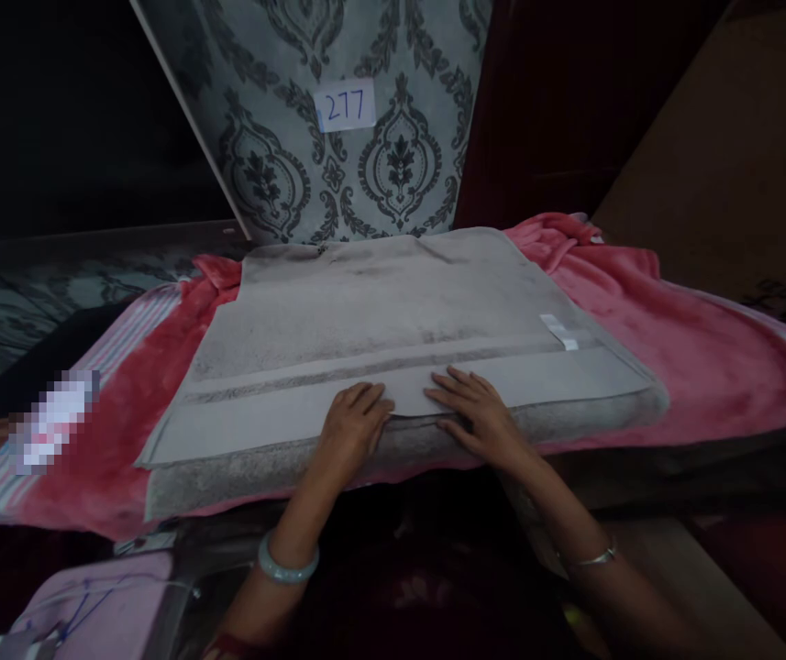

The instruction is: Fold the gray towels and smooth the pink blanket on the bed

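A grey towel (379, 321) is folded in layers, with a smooth flat band along its near edge and a small white label (559, 332) at the right. My left hand (357, 423) rests on the near edge, its fingers bent slightly and lying on the band. Beside it, my right hand (473, 411) lies on the same band with its fingers stretched out and the thumb apart, lower on the fold. Neither hand visibly holds anything. Under the towel a pink-red blanket (640, 339) spreads out to both sides.
Behind the towel stands a patterned wall (337, 183) bearing a paper marked 277 (345, 105). A large dark screen (76, 119) is at the left. Below left is a pink seat-like surface (100, 596) with things on it. A blurred patch covers something on the blanket's left part.
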A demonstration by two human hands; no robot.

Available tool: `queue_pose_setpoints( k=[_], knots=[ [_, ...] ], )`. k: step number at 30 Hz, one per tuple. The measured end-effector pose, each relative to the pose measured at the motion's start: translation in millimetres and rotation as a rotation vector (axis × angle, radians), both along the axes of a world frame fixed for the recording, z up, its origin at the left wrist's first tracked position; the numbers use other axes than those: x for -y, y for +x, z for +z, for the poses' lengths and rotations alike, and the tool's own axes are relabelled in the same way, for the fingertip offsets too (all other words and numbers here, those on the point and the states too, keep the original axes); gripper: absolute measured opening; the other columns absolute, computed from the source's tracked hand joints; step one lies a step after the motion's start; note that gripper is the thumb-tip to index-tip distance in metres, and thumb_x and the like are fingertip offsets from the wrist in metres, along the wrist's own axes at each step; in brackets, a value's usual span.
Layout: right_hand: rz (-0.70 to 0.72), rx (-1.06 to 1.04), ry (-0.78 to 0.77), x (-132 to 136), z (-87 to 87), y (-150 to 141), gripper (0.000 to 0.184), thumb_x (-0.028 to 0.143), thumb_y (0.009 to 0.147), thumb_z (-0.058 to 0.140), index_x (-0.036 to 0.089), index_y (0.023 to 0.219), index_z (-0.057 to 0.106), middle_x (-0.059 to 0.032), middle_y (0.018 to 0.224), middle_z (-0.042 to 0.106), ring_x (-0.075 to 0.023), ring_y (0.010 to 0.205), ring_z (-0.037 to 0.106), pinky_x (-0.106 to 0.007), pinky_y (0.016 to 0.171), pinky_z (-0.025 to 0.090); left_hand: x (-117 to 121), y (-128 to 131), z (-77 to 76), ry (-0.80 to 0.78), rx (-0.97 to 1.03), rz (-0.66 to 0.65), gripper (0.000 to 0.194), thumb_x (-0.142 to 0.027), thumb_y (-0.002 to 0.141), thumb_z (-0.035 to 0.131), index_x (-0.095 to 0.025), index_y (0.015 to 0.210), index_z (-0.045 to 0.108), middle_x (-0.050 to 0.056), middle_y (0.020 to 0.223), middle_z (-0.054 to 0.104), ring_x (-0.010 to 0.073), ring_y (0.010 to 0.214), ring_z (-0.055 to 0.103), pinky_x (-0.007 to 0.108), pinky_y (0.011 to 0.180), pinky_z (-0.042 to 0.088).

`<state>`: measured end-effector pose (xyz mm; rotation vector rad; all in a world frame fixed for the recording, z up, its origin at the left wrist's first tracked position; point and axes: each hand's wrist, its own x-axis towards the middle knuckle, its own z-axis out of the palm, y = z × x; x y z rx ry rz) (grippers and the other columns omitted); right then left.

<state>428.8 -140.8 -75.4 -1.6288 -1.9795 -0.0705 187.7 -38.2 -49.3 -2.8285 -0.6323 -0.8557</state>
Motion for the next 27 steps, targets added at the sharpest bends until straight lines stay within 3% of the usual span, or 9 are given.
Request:
queue_pose_setpoints(
  k=[3,7,11,15,19,24,27],
  knots=[
    [-0.009,-0.027,0.041,-1.9,-2.1,-6.2,0.038,0.035,0.095,0.057,0.03,0.132,0.063,-0.0065,0.143,0.055,-0.0293,0.139,0.042,-0.057,0.11,0.037,0.1,1.1,-6.0,0.052,0.074,-0.045,0.024,-0.014,0.094,0.05,-0.018,0.101,0.073,0.008,0.113,0.073,0.0228,0.107,0.062,0.037,0.087,0.051],
    [0.042,-0.117,0.218,-5.2,-9.2,-14.2,0.024,0.024,0.097,0.054,0.026,0.113,0.073,-0.008,0.124,0.069,-0.0251,0.127,0.055,-0.049,0.103,0.046,2.5,-0.1,-9.6,0.09,0.123,-0.052,0.025,-0.012,0.094,0.049,-0.019,0.1,0.073,0.007,0.107,0.075,0.021,0.1,0.063,0.036,0.082,0.049],
    [0.054,-0.15,0.388,-9.3,-11.9,-21.7,0.018,0.015,0.096,0.056,0.022,0.103,0.071,-0.0072,0.107,0.074,-0.0203,0.107,0.066,-0.04,0.091,0.053,4.6,-0.6,-9.4,0.112,0.159,-0.046,0.021,-0.013,0.093,0.052,-0.017,0.096,0.072,0.007,0.107,0.075,0.0202,0.091,0.06,0.034,0.077,0.048],
    [0.071,-0.159,0.481,-14.2,-10.8,-26.5,0.015,0.013,0.095,0.056,0.021,0.099,0.068,-0.0061,0.096,0.074,-0.0187,0.092,0.067,-0.036,0.081,0.054,3.2,-0.6,-9.9,0.131,0.19,-0.057,0.019,-0.011,0.092,0.052,-0.016,0.095,0.07,0.007,0.105,0.075,0.0196,0.086,0.059,0.034,0.075,0.048],
    [0.062,-0.199,0.468,-11.5,-12.2,-30.5,0.016,0.013,0.095,0.055,0.021,0.103,0.067,-0.0072,0.098,0.072,-0.0203,0.095,0.065,-0.038,0.081,0.054,5.2,-1.6,-6.3,0.113,0.197,-0.075,0.021,-0.009,0.092,0.05,-0.017,0.094,0.069,0.007,0.103,0.075,0.0196,0.085,0.061,0.034,0.073,0.049],
    [0.088,-0.273,0.395,-8.1,-5.7,-29.4,0.012,0.016,0.094,0.056,0.021,0.096,0.066,-0.0064,0.092,0.069,-0.02,0.09,0.063,-0.037,0.079,0.052,-3.2,-0.7,13.4,-0.097,0.129,-0.11,0.024,-0.019,0.094,0.049,-0.019,0.079,0.068,0.007,0.091,0.074,0.0182,0.079,0.064,0.034,0.073,0.054],
    [0.064,-0.274,0.29,-18.3,11.1,-17.6,0.015,0.02,0.096,0.052,0.021,0.092,0.066,-0.0054,0.085,0.069,-0.0187,0.084,0.063,-0.035,0.077,0.052,-24.2,9.8,24.7,-0.122,0.056,-0.111,0.027,-0.026,0.097,0.045,-0.021,0.095,0.072,0.007,0.097,0.075,0.0208,0.089,0.069,0.037,0.081,0.057]
  ],
)
